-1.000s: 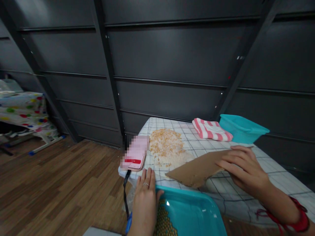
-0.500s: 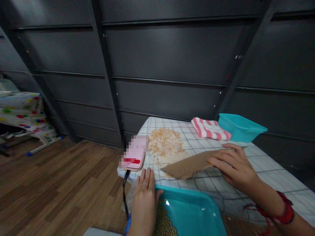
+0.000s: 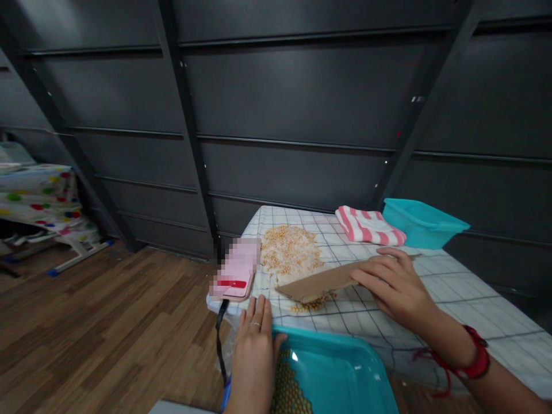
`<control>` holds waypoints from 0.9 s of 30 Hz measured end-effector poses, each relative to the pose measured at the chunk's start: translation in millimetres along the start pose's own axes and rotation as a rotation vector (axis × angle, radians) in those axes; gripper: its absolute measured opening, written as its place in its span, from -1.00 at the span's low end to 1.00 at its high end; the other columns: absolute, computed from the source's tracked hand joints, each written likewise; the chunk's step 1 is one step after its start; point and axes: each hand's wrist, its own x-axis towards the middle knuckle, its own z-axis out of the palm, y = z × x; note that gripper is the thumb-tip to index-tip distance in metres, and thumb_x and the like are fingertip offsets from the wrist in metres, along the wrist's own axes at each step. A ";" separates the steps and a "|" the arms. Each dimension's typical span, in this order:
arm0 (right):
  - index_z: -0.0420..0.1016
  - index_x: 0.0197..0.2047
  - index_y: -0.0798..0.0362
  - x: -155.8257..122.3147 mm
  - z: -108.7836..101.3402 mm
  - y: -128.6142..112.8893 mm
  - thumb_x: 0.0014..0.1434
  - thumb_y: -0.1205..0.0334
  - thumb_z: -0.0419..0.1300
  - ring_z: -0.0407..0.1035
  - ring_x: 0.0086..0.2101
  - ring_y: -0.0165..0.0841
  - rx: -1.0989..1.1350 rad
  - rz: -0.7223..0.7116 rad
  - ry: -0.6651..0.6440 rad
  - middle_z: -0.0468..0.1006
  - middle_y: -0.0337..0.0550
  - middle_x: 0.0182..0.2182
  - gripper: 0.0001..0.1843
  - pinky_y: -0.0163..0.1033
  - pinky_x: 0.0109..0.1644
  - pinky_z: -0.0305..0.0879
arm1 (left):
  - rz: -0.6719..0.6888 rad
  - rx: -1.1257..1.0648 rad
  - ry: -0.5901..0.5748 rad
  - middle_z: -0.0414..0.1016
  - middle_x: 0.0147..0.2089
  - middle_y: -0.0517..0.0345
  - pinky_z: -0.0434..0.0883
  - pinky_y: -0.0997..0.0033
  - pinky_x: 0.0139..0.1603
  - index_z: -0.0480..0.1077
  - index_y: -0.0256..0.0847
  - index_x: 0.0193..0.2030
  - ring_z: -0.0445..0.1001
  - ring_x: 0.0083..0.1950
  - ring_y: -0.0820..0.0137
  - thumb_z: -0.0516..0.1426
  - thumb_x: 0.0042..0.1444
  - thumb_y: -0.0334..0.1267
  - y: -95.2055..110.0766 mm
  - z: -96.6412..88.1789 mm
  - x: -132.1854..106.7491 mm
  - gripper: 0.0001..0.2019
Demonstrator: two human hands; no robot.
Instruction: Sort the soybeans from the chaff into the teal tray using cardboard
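My right hand [image 3: 394,282] grips a torn strip of brown cardboard [image 3: 321,282] by its right part, holding it low over the checked cloth. Soybeans mixed with rice [image 3: 291,250] lie in a pile behind the strip. A few loose soybeans [image 3: 307,307] show along its near edge. My left hand [image 3: 255,339] rests at the left rim of a turquoise tub [image 3: 340,368], fingers stretched flat toward the table and thumb over the rim. Inside the tub, yellowish-green soybeans [image 3: 288,388] are gathered on the left side.
A pink phone [image 3: 237,267] with a black cable [image 3: 219,339] lies left of the pile. Toward the back right are a folded pink-and-white striped towel [image 3: 370,225] and a second turquoise tub [image 3: 420,224]. A dark panelled wall [image 3: 297,98] stands behind the table.
My right hand and the cardboard strip have moved a little left. More loose soybeans now show at the strip's near edge. My left hand has stayed put.
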 end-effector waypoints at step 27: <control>0.31 -0.30 0.01 -7.6 -20.0 1.1 0.14 0.51 -0.07 0.29 -0.40 -0.42 0.016 -0.016 -0.049 0.46 -0.28 -0.47 -0.76 -0.14 -0.15 0.17 | -0.026 -0.034 -0.015 0.37 0.09 -0.20 0.38 0.00 0.01 0.26 -0.35 0.08 0.30 0.12 0.07 0.10 0.02 -0.37 2.0 -6.9 4.4 -0.57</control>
